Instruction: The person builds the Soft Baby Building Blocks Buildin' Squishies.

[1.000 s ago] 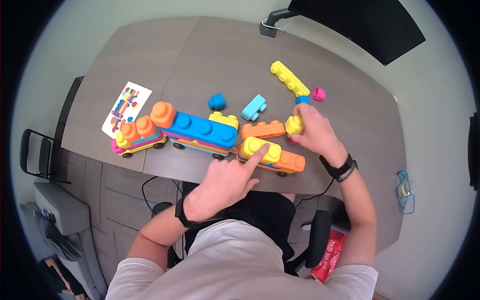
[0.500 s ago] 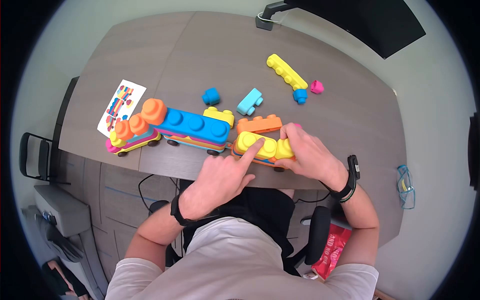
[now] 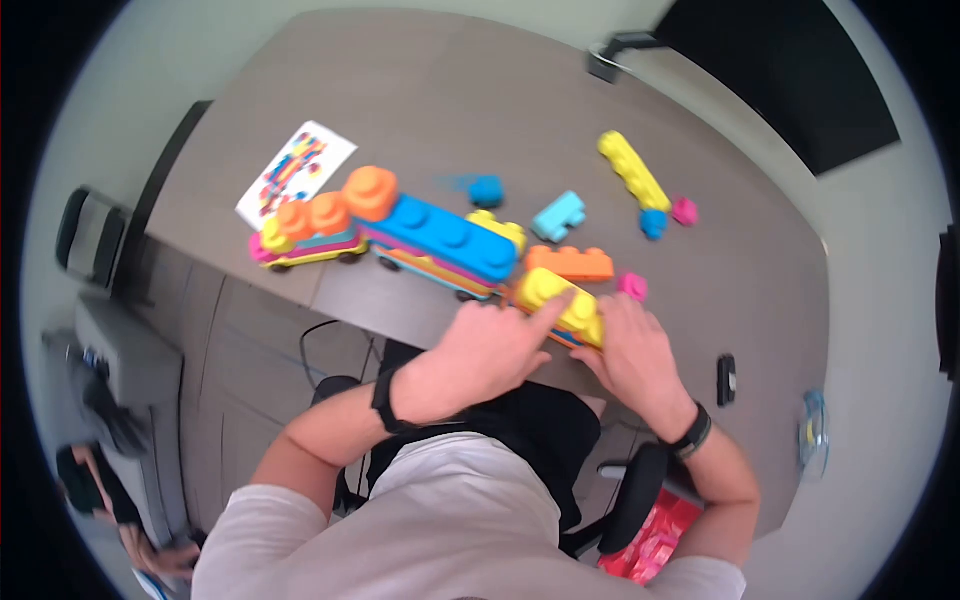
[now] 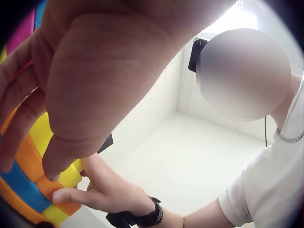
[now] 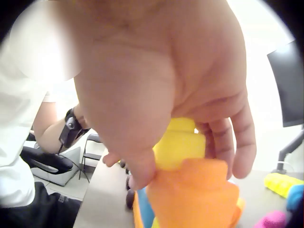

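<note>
In the head view, my left hand [image 3: 485,360] lays a straight index finger on the long yellow block [image 3: 545,290] atop the right-hand wagon. My right hand [image 3: 640,365] is at that wagon's right end. The right wrist view shows the right thumb and fingers [image 5: 244,137] gripping a small yellow block [image 5: 179,149], which sits against an orange block [image 5: 194,190]. Left fingers [image 4: 21,123] reach along the wagon's side, beside its orange layer [image 4: 31,161]. Whether the small block is fully seated cannot be told.
Coupled leftward are a blue-topped wagon [image 3: 450,235] and a smaller vehicle [image 3: 315,245]. Behind lie loose orange [image 3: 570,263], light-blue [image 3: 558,217], blue [image 3: 486,191], yellow [image 3: 635,170] and pink [image 3: 631,287] blocks. A picture sheet [image 3: 297,172] lies left, a black device [image 3: 727,380] right.
The right hand has carried the small yellow block leftward from the tabletop onto the right-hand wagon. The left index finger stays on the long yellow block. The head view has shifted.
</note>
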A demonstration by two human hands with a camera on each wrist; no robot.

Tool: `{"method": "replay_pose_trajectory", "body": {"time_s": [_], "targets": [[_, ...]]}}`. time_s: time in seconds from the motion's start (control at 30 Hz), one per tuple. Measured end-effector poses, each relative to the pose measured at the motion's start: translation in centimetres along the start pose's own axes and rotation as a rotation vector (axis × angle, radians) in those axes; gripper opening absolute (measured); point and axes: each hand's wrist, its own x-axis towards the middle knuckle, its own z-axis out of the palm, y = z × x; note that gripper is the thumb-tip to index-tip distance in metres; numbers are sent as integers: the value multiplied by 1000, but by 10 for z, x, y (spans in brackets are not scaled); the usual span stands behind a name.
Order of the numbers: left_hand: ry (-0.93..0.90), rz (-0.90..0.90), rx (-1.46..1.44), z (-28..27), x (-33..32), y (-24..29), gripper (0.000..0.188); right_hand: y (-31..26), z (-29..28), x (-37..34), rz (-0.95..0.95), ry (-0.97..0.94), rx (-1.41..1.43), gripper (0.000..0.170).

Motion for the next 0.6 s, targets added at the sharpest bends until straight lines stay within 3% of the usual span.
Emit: {"method": "replay_pose_trajectory", "body": {"time_s": [0.1, 0.17, 0.23, 0.3, 0.47, 0.6], "targets": [[-76, -18, 3, -6, 1, 2, 91, 8, -13, 8, -1, 77, 75, 67], [-49, -6, 15, -2, 0, 0, 92, 28, -39, 20, 110, -25, 212, 56], [-44, 1, -13, 2, -1, -2, 93, 74, -45, 40, 401, 110, 274, 49], [-48, -3, -12, 1, -1, -1, 93, 116, -40, 65, 562, 267, 177, 52], [-61, -11, -4, -3, 1, 0, 91, 210, 45, 94, 594, 166, -37, 54], [-87, -21, -3, -5, 2, -1, 89, 232, 48, 109, 613, 137, 55, 52]]}}
